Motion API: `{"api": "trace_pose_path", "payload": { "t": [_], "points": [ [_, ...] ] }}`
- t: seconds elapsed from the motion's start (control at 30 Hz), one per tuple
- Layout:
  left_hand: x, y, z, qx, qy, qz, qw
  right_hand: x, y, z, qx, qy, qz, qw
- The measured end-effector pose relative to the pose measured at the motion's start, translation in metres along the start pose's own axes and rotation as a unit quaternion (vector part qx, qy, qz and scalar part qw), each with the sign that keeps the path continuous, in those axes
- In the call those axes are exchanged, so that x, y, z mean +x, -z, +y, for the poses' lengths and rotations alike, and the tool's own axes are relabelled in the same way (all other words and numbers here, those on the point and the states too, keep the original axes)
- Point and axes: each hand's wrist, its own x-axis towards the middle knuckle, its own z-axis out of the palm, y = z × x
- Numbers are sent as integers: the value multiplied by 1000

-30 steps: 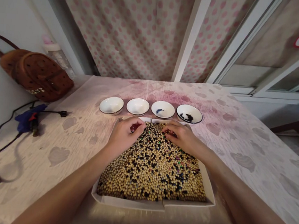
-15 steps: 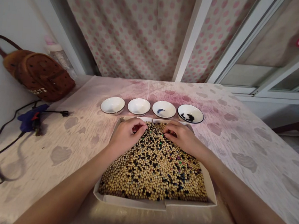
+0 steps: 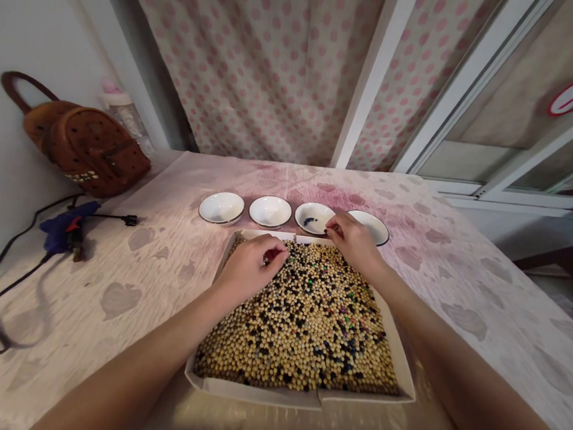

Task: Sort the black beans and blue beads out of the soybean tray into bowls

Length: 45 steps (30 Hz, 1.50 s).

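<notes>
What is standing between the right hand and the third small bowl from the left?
Nothing visible does. The right hand hangs over the tray's far edge, its pinched fingertips at the rim of the third bowl; only bare rim lies between them.

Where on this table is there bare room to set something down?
Free: the cloth right of the bean tray and fourth bowl, and the patch between the tray and the glue gun. Crowded: the bowl row, where the right hand reaches; the left hand rests on the beans.
</notes>
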Motion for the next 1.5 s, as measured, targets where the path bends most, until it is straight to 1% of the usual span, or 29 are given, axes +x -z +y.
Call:
{"api": "trace_pose_path", "payload": {
  "t": [0.1,0.17,0.3,0.4,0.57,0.67,0.73,0.8,0.87,0.93,1.0,1.03,1.1,1.17,1.23,1.37,1.5],
  "points": [
    [-1,0,0,9,-3,-6,1000,3,-5,5,-11,-1,-4,1000],
    [-1,0,0,8,-3,-11,1000,2,-4,6,-8,4,-5,1000],
    [-2,-1,0,4,0,-16,1000,-7,5,2,3,4,14,1000],
    [-2,-1,-1,10,-8,-18,1000,-16,16,-3,17,0,12,1000],
    [-2,-2,-3,15,-16,-19,1000,-33,34,-13,-5,5,-43,999],
    [-2,-3,-4,18,-19,-21,999,-42,42,-19,-60,-24,-85,994],
    [-2,-3,-4,19,-18,-23,999,-47,44,-21,-108,-45,-122,986],
    [-1,-3,-4,21,-17,-26,999,-50,44,-22,-143,-52,-155,976],
    [-1,-3,-3,25,-18,-29,999,-51,40,-22,-150,-52,-165,974],
    [-1,-3,-2,29,-16,-31,999,-51,36,-22,-108,-49,-154,981],
    [-1,-3,-2,32,-16,-31,999,-51,32,-24,-25,-46,-151,987],
    [-1,-3,-2,32,-16,-32,999,-51,30,-25,24,-49,-158,986],
    [-1,-3,-3,32,-18,-31,999,-51,31,-27,110,-66,-185,974],
    [-1,-3,-3,30,-20,-30,999,-51,34,-28,159,-85,-201,963],
    [-1,-3,-3,31,-22,-30,999,-51,40,-28,159,-86,-201,963],
    [0,-3,-2,31,-17,-32,999,-49,49,-30,117,-44,-204,971],
    [0,-4,-2,32,-16,-34,999,-50,48,-33,94,-6,-232,968]
  ]
}}
